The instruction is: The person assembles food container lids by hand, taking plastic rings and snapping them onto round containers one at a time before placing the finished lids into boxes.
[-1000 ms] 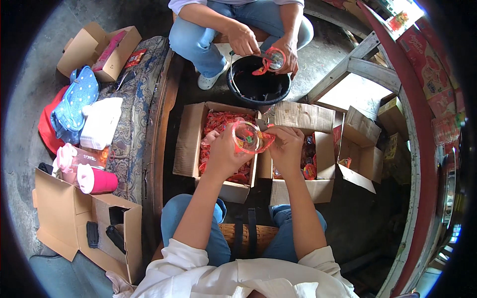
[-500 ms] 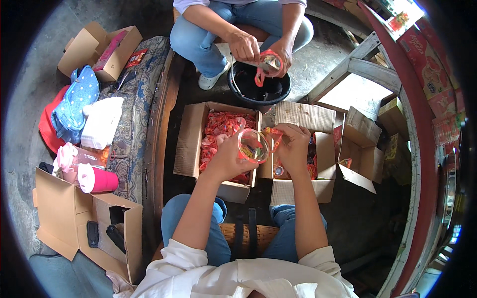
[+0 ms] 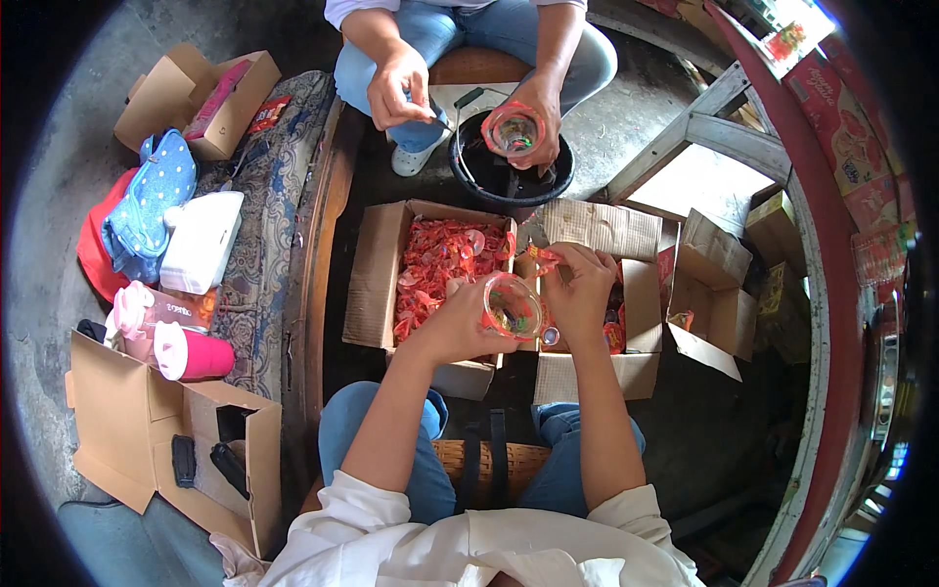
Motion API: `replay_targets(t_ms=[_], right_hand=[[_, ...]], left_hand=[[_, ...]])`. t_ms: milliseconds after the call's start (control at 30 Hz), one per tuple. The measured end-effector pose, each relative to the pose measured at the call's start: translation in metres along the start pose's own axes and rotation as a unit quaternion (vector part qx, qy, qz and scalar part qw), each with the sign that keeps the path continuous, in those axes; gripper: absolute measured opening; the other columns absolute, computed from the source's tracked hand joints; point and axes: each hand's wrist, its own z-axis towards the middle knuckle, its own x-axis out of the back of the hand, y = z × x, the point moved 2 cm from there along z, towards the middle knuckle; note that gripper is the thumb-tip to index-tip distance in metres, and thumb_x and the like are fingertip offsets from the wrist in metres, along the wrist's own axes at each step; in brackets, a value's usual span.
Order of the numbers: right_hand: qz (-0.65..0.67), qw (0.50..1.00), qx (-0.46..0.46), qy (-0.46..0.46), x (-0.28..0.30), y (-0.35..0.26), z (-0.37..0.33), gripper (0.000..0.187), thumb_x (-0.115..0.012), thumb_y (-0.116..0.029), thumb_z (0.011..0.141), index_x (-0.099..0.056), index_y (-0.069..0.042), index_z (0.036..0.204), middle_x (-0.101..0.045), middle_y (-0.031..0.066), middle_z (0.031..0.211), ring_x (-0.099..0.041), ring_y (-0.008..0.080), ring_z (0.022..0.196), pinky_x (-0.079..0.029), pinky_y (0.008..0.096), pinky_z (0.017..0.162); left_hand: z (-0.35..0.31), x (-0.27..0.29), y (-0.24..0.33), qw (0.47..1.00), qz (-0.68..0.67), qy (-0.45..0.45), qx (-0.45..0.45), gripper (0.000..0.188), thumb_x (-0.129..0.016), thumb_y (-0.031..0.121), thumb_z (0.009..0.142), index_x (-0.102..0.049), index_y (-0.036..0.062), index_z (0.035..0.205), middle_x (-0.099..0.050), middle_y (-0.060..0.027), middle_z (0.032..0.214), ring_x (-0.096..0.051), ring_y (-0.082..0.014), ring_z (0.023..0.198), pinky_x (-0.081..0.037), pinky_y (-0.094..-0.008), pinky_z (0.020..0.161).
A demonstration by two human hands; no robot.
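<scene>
My left hand (image 3: 460, 324) is closed around a clear plastic cup (image 3: 510, 307) with a red label and printed patterns, its round end facing up. Just to its right, my right hand (image 3: 583, 291) pinches a torn red strip of label (image 3: 544, 259), which seems apart from the cup. Below the cup stands an open carton (image 3: 370, 279) heaped with red label scraps (image 3: 442, 266). A second open carton (image 3: 641, 308) lies under my right hand, holding red packs and a small round silvery thing (image 3: 550, 337); my hand hides part of it.
Opposite me a co-worker's hand (image 3: 533, 122) holds a similar cup over a black bucket (image 3: 468, 186); their other hand (image 3: 399, 90) has a small blade-like tool. A patterned mattress (image 3: 256, 284) with bags and pink tumblers lies left. Smaller cartons (image 3: 706, 252) and a wooden frame stand right.
My left hand has moved slightly right and down with the cup; the strip is now apart from it. The co-worker's left-side hand has drawn away from their cup, showing the tool.
</scene>
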Motion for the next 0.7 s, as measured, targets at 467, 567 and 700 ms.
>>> replay_targets(t_ms=[467, 567, 700], right_hand=[[-0.035, 0.99, -0.13, -0.049, 0.001, 0.01, 0.002, 0.018, -0.069, -0.028, 0.072, -0.068, -0.01, 0.069, -0.065, 0.0076, 0.071, -0.06, 0.0239, 0.072, -0.034, 0.0414, 0.081], [-0.122, 0.963, -0.155, -0.184, 0.004, 0.003, 0.0, 0.021, -0.069, -0.03, 0.072, -0.069, -0.01, 0.067, -0.065, 0.0082, 0.069, -0.06, 0.0238, 0.072, -0.034, 0.0421, 0.084], [-0.081, 0.979, -0.085, -0.168, -0.012, -0.003, -0.006, 0.02, -0.067, -0.029, 0.074, -0.07, -0.01, 0.072, -0.066, 0.0067, 0.073, -0.06, 0.0235, 0.077, -0.031, 0.043, 0.089]], left_hand=[[0.003, 0.011, 0.004, 0.995, -0.097, 0.025, -0.019, 0.067, -0.079, 0.027, 0.055, -0.05, 0.0116, 0.113, -0.061, -0.0056, 0.102, -0.055, -0.0228, 0.099, -0.034, -0.0356, 0.086], [-0.001, 0.024, 0.005, 0.989, -0.106, 0.093, -0.039, 0.06, -0.08, 0.02, 0.058, -0.052, 0.01, 0.11, -0.06, -0.0054, 0.103, -0.056, -0.0191, 0.099, -0.04, -0.034, 0.085], [-0.003, 0.031, 0.02, 0.977, -0.144, 0.141, -0.072, 0.061, -0.081, 0.014, 0.057, -0.051, 0.0074, 0.11, -0.058, -0.0059, 0.107, -0.055, -0.0183, 0.102, -0.041, -0.033, 0.09]])
